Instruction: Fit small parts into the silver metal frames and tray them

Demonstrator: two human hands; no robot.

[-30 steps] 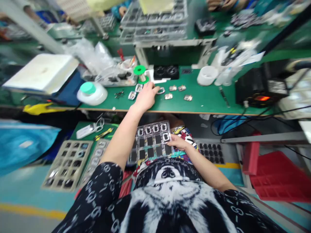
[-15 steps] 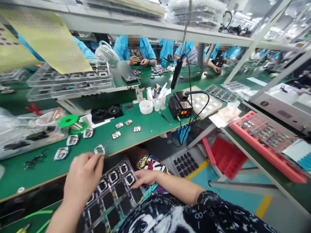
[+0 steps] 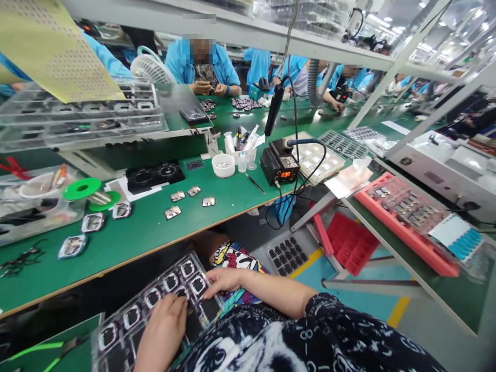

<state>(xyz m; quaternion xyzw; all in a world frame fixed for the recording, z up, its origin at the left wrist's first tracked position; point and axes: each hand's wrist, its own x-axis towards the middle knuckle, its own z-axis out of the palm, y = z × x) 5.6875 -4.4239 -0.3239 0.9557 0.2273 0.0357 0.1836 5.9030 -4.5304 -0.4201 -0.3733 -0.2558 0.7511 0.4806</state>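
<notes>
A clear compartment tray (image 3: pixel 145 281) with dark slots lies tilted over my lap, below the bench edge. Several pale square frames, one of them a frame (image 3: pixel 171 281) in the top row, sit in its slots. My right hand (image 3: pixel 227 281) grips the tray's right edge, thumb on top. Over the middle of the tray is my left hand (image 3: pixel 166 323), its fingers closed and pointing down at a frame (image 3: pixel 180 293) in a second-row slot, which they partly cover.
On the green bench (image 3: pixel 201 222) lie small metal parts (image 3: pixel 172 212), two framed parts at left, a solder spool (image 3: pixel 83 189), a white bowl (image 3: pixel 223 165), tweezers (image 3: pixel 254 183) and a soldering station (image 3: pixel 279 165). Red trays (image 3: pixel 406 222) stand at right. Co-workers sit opposite.
My left hand has moved from the bench edge down to the tray, taking the small pale frame with it. The view has shifted slightly; my right hand still holds the tray.
</notes>
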